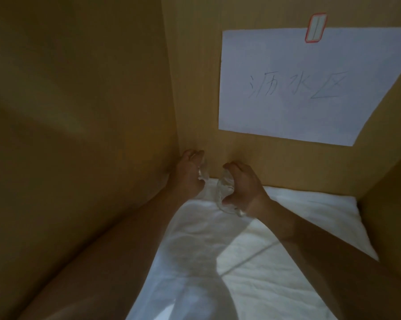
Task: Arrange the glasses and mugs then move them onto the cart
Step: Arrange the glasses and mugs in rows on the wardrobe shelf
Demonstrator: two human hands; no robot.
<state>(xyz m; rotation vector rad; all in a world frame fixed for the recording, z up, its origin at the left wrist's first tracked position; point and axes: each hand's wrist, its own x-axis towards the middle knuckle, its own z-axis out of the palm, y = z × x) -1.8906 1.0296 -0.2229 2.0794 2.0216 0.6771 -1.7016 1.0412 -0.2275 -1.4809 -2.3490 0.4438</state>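
Observation:
Both my arms reach deep into a cardboard box lined with a white cloth. My left hand grips a clear glass in the far left corner, fingers curled over its top. My right hand grips a second clear glass just to the right of it, thumb on the near side and fingers over the far side. The two glasses are close together, low over the cloth; whether they touch it is hard to tell. Both glasses are partly hidden by the fingers.
Brown cardboard walls close in on the left, the back and the right. A white paper sheet with handwritten characters is stuck to the back wall with a red-edged tape strip. The cloth is wrinkled and partly in shadow.

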